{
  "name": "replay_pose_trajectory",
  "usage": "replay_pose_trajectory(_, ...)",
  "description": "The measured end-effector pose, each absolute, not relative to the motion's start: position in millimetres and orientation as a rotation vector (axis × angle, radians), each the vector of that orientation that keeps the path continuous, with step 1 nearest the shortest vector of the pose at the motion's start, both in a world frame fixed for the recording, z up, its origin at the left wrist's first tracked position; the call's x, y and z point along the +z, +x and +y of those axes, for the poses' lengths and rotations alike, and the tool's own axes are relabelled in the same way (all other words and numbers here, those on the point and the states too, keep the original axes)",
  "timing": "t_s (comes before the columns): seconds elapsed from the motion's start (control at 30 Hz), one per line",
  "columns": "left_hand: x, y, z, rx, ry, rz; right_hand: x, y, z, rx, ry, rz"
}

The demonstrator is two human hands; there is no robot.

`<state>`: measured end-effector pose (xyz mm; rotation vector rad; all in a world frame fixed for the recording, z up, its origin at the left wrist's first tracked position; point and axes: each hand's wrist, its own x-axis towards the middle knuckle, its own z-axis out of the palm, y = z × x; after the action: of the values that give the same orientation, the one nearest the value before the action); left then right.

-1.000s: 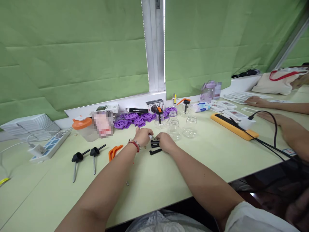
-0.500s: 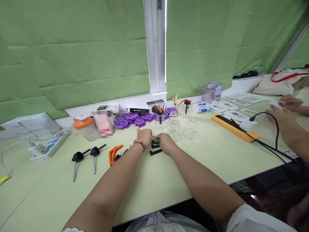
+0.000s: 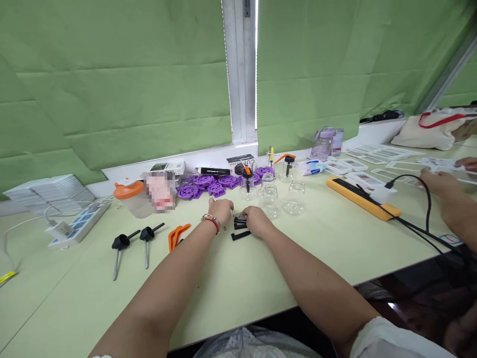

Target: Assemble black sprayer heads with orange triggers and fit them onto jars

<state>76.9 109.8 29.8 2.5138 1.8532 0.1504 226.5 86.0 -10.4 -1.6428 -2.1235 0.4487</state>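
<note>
My left hand (image 3: 220, 211), with a red bracelet at the wrist, and my right hand (image 3: 256, 221) rest close together on the pale green table (image 3: 261, 278). Between their fingertips lies a small metal spring-like part (image 3: 239, 216) that both hands touch. Short black plastic strips (image 3: 240, 234) lie just under my right hand. An orange clip (image 3: 175, 235) lies to the left of my left wrist. Several small clear glass jars (image 3: 270, 200) stand right behind the hands.
Purple round parts (image 3: 208, 185) lie by the window sill. Two black-headed pins (image 3: 130, 243) lie left, beyond them a white power strip (image 3: 76, 226). A yellow power strip (image 3: 363, 197) with black cable sits right. Another person's hands (image 3: 441, 181) handle cards at far right.
My hands have stayed in place over the small part. The other person's hands at the right have moved farther away toward the cards.
</note>
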Motion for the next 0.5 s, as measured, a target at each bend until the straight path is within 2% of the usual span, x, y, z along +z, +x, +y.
replay_pose_trajectory(0.17,70.3,37.5,94.2,0.243,2.506,1.930,-8.3,225.9,83.8,0.420,-1.648,-2.142)
replay_pose_trajectory(0.33,103.0,-15.7,41.0,0.343,2.358,2.032,-4.4,223.1,78.3,0.329,-1.630,-2.151)
replay_pose_trajectory(0.5,86.9,-28.5,-18.1,-0.049,2.085,2.325,-6.3,218.0,75.4,0.267,-1.531,-2.153)
